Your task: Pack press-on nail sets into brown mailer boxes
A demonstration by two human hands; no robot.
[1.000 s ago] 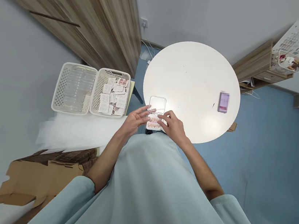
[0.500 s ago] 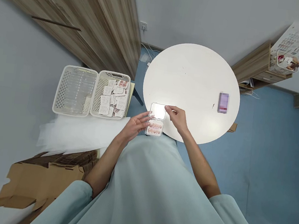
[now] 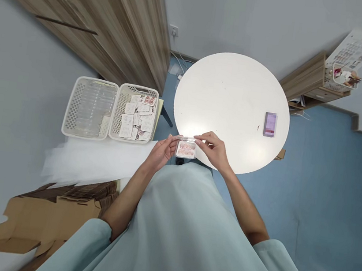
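A small clear hinged plastic box (image 3: 186, 150) is held over the near edge of the white table. Inside lie two rows of pinkish pieces that look like false nails on a white card. My left hand (image 3: 162, 151) grips the box at its left side, fingers closed at the corner by the hinge. The thumb and fingers of my right hand (image 3: 213, 147) pinch the right end of the lid (image 3: 187, 139). The lid stands raised, seen nearly edge-on.
A purple box (image 3: 270, 124) lies on the round white table (image 3: 233, 89). To the left, one white basket (image 3: 71, 107) holds clear plastic cases and another (image 3: 115, 118) holds printed cards. White sheets (image 3: 94, 159) and folded cardboard boxes (image 3: 39, 219) are below them.
The lid has swung from lying back, fully spread, to nearly upright over the hinge. My right hand moved with it, and the box rose slightly in view.
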